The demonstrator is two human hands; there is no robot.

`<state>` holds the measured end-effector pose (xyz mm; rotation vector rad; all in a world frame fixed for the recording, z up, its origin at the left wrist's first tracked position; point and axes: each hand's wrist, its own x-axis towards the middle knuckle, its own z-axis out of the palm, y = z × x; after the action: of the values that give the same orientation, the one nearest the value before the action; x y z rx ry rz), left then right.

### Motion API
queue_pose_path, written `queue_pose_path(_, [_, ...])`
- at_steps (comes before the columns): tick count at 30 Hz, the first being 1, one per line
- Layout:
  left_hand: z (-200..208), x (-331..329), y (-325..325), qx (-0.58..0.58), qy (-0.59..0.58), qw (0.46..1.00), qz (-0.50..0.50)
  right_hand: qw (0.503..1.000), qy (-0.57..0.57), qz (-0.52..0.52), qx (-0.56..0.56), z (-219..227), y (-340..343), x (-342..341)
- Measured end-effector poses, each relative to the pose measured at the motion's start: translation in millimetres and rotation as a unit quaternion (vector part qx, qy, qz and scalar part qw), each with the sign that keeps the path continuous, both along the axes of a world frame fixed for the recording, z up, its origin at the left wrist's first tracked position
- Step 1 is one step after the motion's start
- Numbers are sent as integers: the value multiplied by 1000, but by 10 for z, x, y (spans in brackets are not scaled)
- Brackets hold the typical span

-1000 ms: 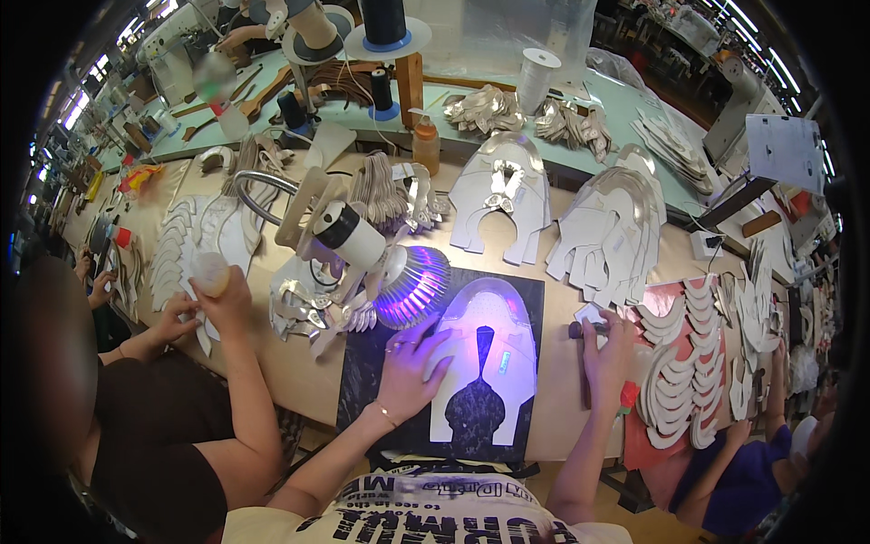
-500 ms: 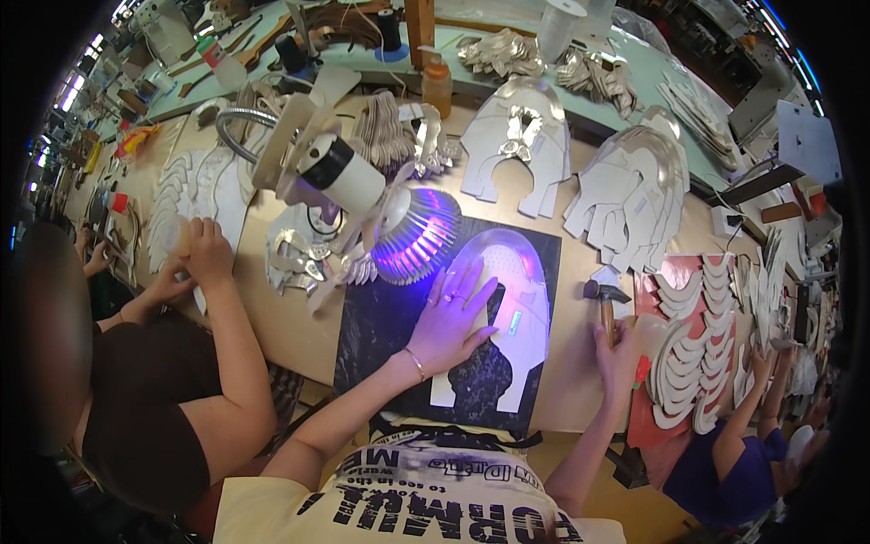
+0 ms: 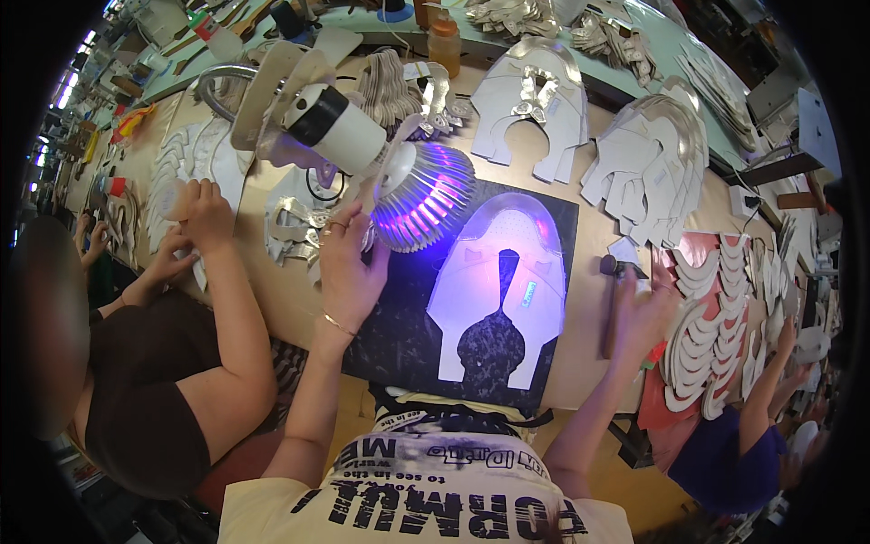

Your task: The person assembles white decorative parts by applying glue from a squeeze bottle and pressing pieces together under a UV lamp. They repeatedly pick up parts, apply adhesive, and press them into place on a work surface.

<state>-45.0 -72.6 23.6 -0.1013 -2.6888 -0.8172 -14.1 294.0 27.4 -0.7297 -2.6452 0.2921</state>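
Observation:
A white shoe-upper piece [image 3: 453,292], horseshoe-shaped with a silvery rounded toe, lies flat on a black marbled slab [image 3: 390,313] under a violet-lit lamp [image 3: 426,199]. My left hand [image 3: 349,276] is raised to the left of the upper, beside the lamp, its thumb and fingers apart; the lamp partly hides what lies past the fingertips. To the right of the slab, my right hand [image 3: 642,317] is blurred, with its fingers spread next to a hammer [image 3: 612,317]. The hammer rests on the table, its handle beside the hand.
Stacked white uppers [image 3: 528,100] and more uppers [image 3: 643,172] lie behind the slab. Curved white pieces [image 3: 693,344] cover a red sheet at right. An orange bottle [image 3: 444,43] stands at the back. A co-worker's hands [image 3: 199,222] work at left; another person [image 3: 739,453] sits at right.
My left hand has lifted off the upper and moved left to the lamp. My right hand has let go of the hammer and shifted slightly right. The whole upper now shows.

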Motion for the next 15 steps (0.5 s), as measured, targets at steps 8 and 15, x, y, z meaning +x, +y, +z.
queue_pose_path(8, [-184, 217, 704, 100, -124, 985, -64, 964, -202, -137, -106, 51, 812, 660])
queue_pose_path(15, [-276, 198, 697, 110, -105, 983, -101, 817, 230, 9, -529, 188, 367, 434])
